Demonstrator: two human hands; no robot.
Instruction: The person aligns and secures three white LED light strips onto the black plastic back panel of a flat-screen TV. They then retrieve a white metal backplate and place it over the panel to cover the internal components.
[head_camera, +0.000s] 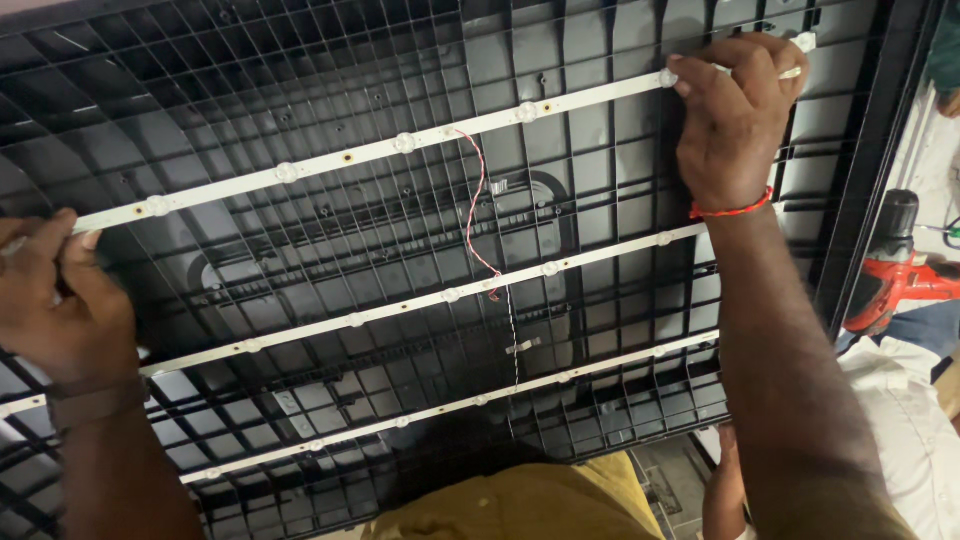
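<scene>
Across the black ribbed back panel (300, 60), top LED strip (400, 143): long, thin, white, round lenses spaced along it. Left hand (60, 300) and right hand (735, 115) pinch its ends.

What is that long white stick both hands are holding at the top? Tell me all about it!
The top white strip is long, thin and flat, likely a light strip, with small round clear lenses spaced along it. It lies slanted across the black gridded back panel, rising to the right. The left hand pinches its left end and the right hand grips its right end. A thin red wire runs down from near its middle to the next strip below.
</scene>
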